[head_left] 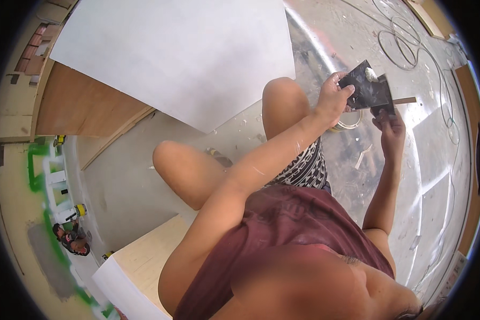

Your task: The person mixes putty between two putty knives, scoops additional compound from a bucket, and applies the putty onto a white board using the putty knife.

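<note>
Item: dark scraper blade [364, 85], flat, roughly square, with a dab of white filler [371, 76] near its top edge. Location: held up in front of the person, above the right knee [280, 95].

Left hand [333, 98]: fingers clenched on the blade's left edge.

Right hand [390, 125]: fingers grasping a second dark scraper [384, 104] from below; its blade overlaps the first, and a brown wooden handle [405, 100] sticks out to the right.

Containers: a round tin [348, 125], pale rim, on the floor just behind the left hand, mostly hidden.

Surfaces: large white board [181, 50] lying on a brown wooden panel [85, 106], upper left. Pale wooden box [144, 256], lower left. Glossy grey floor [437, 176], dusty and spattered, with a thin looped cable [405, 37] at the top right.
</note>
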Demonstrator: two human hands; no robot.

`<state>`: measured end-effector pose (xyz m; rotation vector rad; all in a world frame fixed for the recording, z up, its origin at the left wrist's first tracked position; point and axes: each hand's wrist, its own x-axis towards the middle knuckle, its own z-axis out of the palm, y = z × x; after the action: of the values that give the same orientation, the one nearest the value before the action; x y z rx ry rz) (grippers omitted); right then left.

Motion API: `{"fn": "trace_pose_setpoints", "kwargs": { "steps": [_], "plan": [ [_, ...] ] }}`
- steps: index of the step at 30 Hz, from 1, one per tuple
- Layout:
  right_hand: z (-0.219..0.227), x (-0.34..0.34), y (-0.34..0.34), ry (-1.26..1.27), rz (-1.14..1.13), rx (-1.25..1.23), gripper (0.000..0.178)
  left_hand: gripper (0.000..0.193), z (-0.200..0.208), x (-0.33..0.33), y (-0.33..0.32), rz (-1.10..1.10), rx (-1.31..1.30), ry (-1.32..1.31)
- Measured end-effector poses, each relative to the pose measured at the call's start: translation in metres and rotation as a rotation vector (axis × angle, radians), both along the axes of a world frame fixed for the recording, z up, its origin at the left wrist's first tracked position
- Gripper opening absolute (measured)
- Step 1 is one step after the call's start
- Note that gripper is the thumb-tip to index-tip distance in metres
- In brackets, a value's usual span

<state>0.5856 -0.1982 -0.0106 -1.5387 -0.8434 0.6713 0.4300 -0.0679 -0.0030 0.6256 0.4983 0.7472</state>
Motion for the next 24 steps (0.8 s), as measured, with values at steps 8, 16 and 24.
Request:
{"fn": "trace_pose_setpoints", "kwargs": {
  "steps": [8, 16, 24],
  "plan": [
    [-0.010, 0.008, 0.004, -0.069, 0.044, 0.018, 0.038, 0.035, 0.007, 0.001, -0.001, -0.089, -0.051, -0.020],
    [-0.014, 0.026, 0.017, 0.163, -0.344, 0.149, 0.027, 0.031, 0.019, -0.011, 0.031, 0.045, -0.060, -0.049],
    [-0.013, 0.055, 0.067, 0.557, -0.378, 0.460, 0.028, 0.045, 0.036, -0.046, 0.077, 0.213, 0.080, -0.035]
  ]
}}
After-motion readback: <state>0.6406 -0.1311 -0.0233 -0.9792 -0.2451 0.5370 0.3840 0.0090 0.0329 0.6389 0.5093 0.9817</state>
